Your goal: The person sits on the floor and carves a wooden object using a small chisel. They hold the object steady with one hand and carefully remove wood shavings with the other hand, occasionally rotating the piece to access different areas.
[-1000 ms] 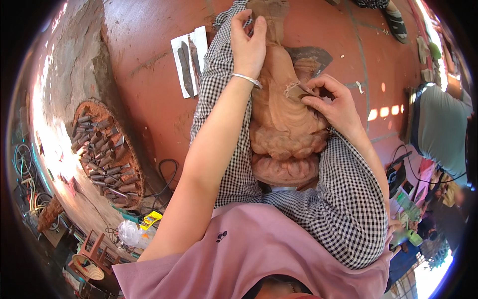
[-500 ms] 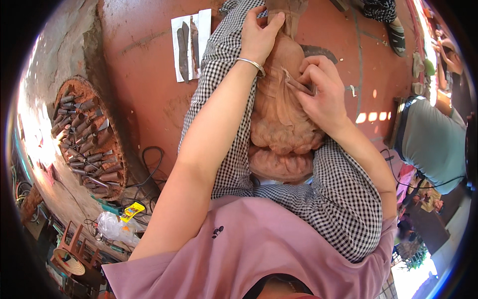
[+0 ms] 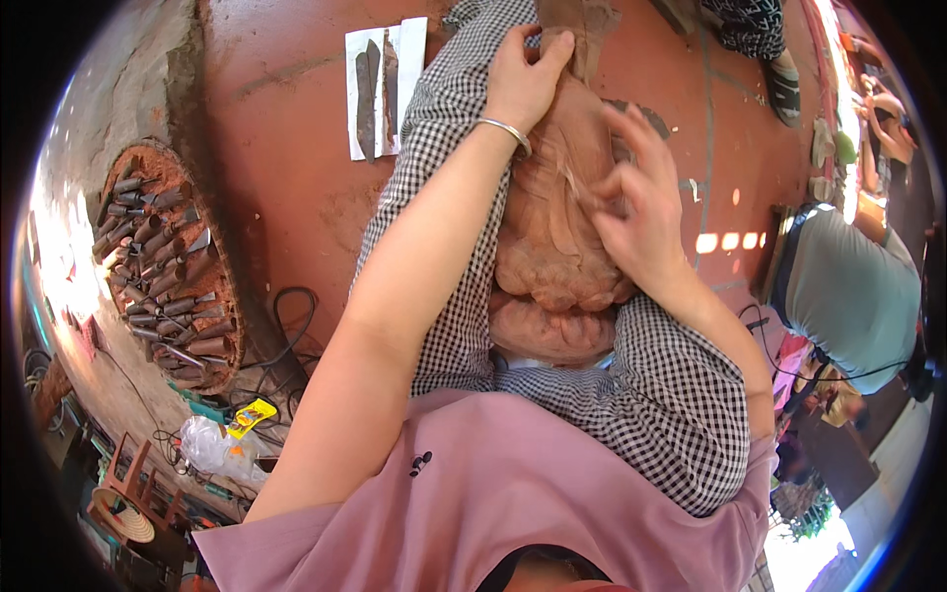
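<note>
Since 0.5 s ago, our right hand [image 3: 641, 202] has loosened from a pinch to parted fingers by the right side of the carving [image 3: 547, 212]; it blurs, so we cannot tell whether anything stays in it. Our left hand [image 3: 528, 79] lies over the narrow far end, thumb and forefinger apart — how firmly its hidden fingers grip, we cannot tell. The carving lies between the legs of our checked trousers [image 3: 681, 395], its rounded lobes toward us. It looks like wood: stiff, fairly heavy, we judge, smooth enough to slip, with thin ridges that could chip. We would hold the narrow end and the underside of the thick lobes — sparing the fine relief. Our knees hem it in, and our bangle [image 3: 505, 130] could scrape it. Farther left, 2 dark strips [image 3: 367, 104] lie on white paper [image 3: 411, 59]; beyond sits a tray [image 3: 237, 316] of chisels [image 3: 182, 268]. Well off right is a person [image 3: 853, 296] in grey-green.
</note>
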